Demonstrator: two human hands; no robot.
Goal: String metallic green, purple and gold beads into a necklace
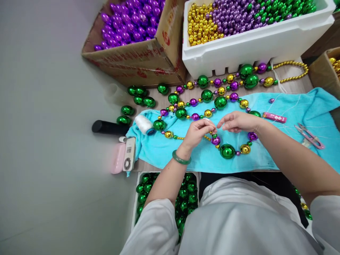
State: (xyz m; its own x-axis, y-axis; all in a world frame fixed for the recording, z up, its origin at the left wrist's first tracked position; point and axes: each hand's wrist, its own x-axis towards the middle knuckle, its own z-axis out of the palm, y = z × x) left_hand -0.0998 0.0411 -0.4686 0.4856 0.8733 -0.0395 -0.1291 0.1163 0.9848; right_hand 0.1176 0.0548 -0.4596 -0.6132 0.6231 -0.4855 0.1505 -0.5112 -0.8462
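Observation:
My left hand [198, 131], with a green bangle on its wrist, is pinched shut above the turquoise towel [202, 157], its fingertips on something small at the bead strand [212, 102]. My right hand [236, 122] is also pinched, its fingertips facing the left ones a short gap away; a thin white thread seems to run between them. Just below the hands lie a purple bead [215, 140], a large green bead [227, 151] and a gold bead [244, 149] of the strand.
A spool of white thread [145, 124], a pink case and a black tube lie at the left. Thread snips [310, 135] and a pink packet [274, 117] rest at the right. A cardboard box of purple beads [132, 56] and a foam box [255, 42] stand behind; green beads fill a box by my lap.

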